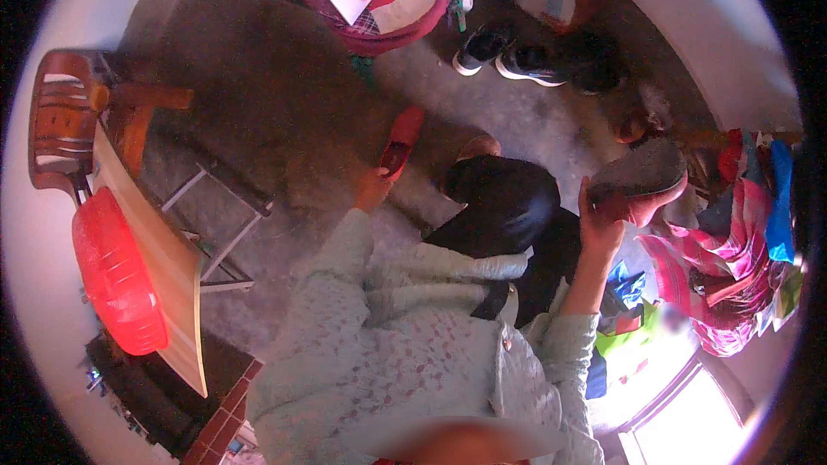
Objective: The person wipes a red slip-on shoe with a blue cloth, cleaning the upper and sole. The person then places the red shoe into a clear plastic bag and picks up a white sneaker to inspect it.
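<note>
My left hand point(373, 190) is closed round the near end of a long, narrow red shoe point(405, 131), held out over the floor left of my knees. It looks like a flat shoe with a dark opening, though the shade hides its detail. Out to the right, my right hand point(598, 226) grips a grey and pink shoe point(639, 182) from its near left side. That shoe is tilted, with its broad grey face towards the far side and its pink part near my fingers. My dark-trousered knee point(508, 202) is between the two hands.
Black shoes with white soles point(517, 62) stand on the far floor near a maroon bag point(405, 30). Heaped clothes point(724, 267) lie beyond my right hand. At left are a wooden table point(177, 293), a red plastic basket point(116, 271) and a metal-legged folding stool point(228, 250).
</note>
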